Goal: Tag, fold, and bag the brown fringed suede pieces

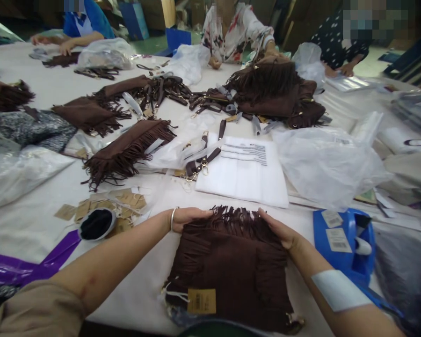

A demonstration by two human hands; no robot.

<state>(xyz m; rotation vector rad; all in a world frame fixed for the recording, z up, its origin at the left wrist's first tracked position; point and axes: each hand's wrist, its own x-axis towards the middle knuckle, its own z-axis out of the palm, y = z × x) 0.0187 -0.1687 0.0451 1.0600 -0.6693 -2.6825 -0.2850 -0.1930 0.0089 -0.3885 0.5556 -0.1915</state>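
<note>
A dark brown fringed bag (231, 267) lies flat at the near edge of the table, its fringe fanned out along the far side. A tan tag (201, 301) on a white string hangs at its lower left. My left hand (191, 218) holds the bag's far left corner, thumb along the fringe. At the far right corner my right hand (277, 229) grips the edge, its fingers partly hidden by the fringe. Beyond the bag is a stack of white printed sheets (245, 173), with brown straps (203, 161) at its left edge.
Tan tags (129, 201) and a small black-filled cup (97, 223) lie left; a blue tape dispenser (344, 243) stands right. Farther back are more fringed bags (126, 145), a bag pile (273, 93) and clear plastic (330, 159). Several people sit across the table.
</note>
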